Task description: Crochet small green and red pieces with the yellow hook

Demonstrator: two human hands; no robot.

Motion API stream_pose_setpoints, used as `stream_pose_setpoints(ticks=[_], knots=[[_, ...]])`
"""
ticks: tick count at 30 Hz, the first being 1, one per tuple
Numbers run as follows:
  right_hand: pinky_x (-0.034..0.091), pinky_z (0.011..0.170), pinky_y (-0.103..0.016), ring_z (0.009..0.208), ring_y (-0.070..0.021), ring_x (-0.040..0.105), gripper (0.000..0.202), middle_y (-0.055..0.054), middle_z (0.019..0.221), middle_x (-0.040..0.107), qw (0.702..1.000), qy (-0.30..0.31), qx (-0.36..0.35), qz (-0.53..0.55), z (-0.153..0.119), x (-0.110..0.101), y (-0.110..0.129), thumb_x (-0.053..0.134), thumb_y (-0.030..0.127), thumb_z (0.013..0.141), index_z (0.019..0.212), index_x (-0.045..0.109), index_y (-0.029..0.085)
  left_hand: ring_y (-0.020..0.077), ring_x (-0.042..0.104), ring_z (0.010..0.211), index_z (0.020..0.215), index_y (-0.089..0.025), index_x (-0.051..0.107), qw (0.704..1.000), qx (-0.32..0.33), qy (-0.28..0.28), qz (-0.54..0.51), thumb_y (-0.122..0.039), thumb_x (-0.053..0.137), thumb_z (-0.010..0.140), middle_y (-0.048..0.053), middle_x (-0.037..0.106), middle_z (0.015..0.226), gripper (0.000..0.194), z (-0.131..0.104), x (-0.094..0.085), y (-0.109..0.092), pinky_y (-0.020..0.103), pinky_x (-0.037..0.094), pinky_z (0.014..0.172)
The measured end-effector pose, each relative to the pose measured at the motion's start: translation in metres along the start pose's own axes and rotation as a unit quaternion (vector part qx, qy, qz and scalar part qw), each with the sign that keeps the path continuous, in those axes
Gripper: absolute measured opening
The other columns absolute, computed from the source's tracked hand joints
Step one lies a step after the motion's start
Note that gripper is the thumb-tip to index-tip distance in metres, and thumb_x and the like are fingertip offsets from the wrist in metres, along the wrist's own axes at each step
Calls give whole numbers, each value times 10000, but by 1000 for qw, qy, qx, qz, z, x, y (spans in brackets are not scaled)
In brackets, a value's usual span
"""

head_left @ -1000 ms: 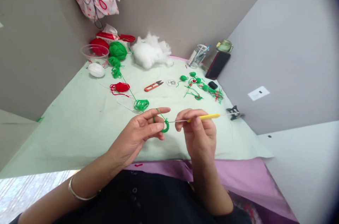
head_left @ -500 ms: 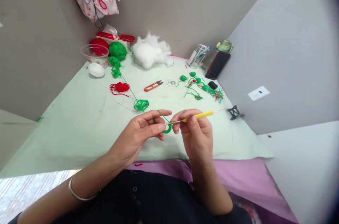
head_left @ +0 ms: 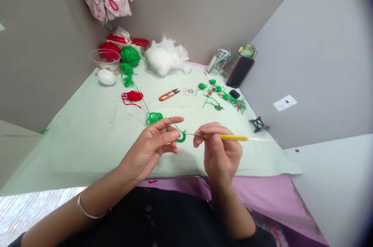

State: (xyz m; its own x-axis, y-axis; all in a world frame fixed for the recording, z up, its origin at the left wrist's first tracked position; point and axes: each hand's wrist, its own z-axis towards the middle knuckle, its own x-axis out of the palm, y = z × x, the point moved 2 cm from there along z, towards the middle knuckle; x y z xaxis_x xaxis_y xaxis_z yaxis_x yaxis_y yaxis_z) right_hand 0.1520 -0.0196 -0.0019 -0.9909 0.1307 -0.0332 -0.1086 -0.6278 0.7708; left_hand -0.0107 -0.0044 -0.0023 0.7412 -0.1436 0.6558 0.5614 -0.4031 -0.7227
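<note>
My left hand pinches a small curved piece of green crochet between thumb and fingers. Green yarn runs over its raised index finger, down to the piece. A loose bundle of green yarn lies on the table just beyond that hand. My right hand grips a crochet hook by its yellow handle, holding it nearly level. The hook's thin metal shaft points left, its tip at the upper edge of the green piece; whether a loop is on it is too small to tell.
Orange thread snips, a red yarn bundle and small green crocheted pieces lie beyond my hands. White stuffing, a green yarn ball and a clear plastic tub stand at the back. A phone leans at the right.
My right hand has moved right and slightly down, drawing the hook away from the left hand's fingers and turning it more level. My left hand has shifted slightly left with the green piece.
</note>
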Motion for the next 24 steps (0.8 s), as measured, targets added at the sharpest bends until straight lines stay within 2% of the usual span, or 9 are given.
stream_pose_setpoints(ticks=[2, 4, 6, 8, 11, 14, 16, 20, 24], knots=[[573, 635, -337, 701, -156, 659, 219, -32, 890, 695, 1000, 12, 14, -19, -2, 3, -2, 548, 226, 1035, 1067, 758, 280, 86, 604, 693, 1206, -238, 779, 998, 49, -13, 33, -186, 870, 788, -39, 650, 765, 431, -1, 3, 1, 181, 569, 643], [594, 710, -362, 842, -194, 697, 229, -56, 982, 723, 992, 19, -43, -118, -8, 7, -4, 637, 198, 984, 1116, 780, 318, 113, 637, 758, 1273, -251, 752, 996, 74, -16, 48, -191, 880, 781, -32, 679, 782, 511, -2, 5, 4, 208, 583, 700], [599, 750, -378, 937, -221, 704, 342, -68, 1072, 735, 974, 9, -120, -190, -14, 10, -4, 698, 155, 933, 1193, 773, 363, 120, 642, 778, 1282, -239, 752, 998, 50, -5, 36, -217, 883, 785, -20, 687, 797, 514, -1, 4, 7, 222, 585, 728], [596, 753, -383, 932, -221, 703, 377, -68, 1073, 741, 974, -2, -133, -186, -15, 9, -4, 682, 132, 936, 1221, 764, 365, 98, 612, 727, 1242, -210, 776, 1000, -6, 6, 5, -236, 875, 797, -12, 671, 806, 456, 1, 1, 7, 218, 580, 712], [567, 680, -350, 757, -170, 674, 255, -45, 934, 726, 998, -41, -21, -53, -6, 2, -6, 598, 173, 1002, 1102, 790, 308, 51, 547, 645, 1133, -171, 817, 998, -48, 5, -28, -214, 854, 809, -6, 648, 843, 329, 4, -5, 3, 195, 568, 688], [514, 561, -293, 606, -120, 607, 192, -17, 859, 700, 989, -52, 85, 106, 3, 0, -8, 607, 259, 1016, 979, 794, 281, 57, 566, 668, 1096, -198, 825, 1000, -16, 5, -15, -219, 851, 811, -18, 632, 842, 287, 4, -5, 0, 206, 571, 723], [522, 571, -288, 642, -126, 625, 165, -24, 884, 719, 986, -22, 101, 134, 5, 2, -9, 636, 286, 1003, 973, 799, 275, 86, 595, 715, 1114, -232, 820, 1000, 10, 9, 11, -242, 865, 801, -28, 626, 810, 317, 2, -2, 1, 231, 568, 749], [574, 667, -323, 803, -173, 687, 151, -57, 973, 774, 992, 17, 75, 96, 3, 6, -8, 655, 297, 992, 1008, 803, 266, 112, 610, 786, 1130, -240, 818, 997, 44, 10, 62, -244, 883, 787, -29, 642, 769, 349, 1, 0, 1, 243, 522, 831], [568, 607, -306, 660, -146, 658, 176, -37, 876, 774, 981, 2, 130, 147, 6, 4, -10, 657, 375, 989, 938, 757, 240, 116, 610, 797, 1155, -237, 811, 998, 8, 25, 49, -267, 870, 804, -20, 642, 819, 357, 1, -3, 0, 249, 522, 800]])
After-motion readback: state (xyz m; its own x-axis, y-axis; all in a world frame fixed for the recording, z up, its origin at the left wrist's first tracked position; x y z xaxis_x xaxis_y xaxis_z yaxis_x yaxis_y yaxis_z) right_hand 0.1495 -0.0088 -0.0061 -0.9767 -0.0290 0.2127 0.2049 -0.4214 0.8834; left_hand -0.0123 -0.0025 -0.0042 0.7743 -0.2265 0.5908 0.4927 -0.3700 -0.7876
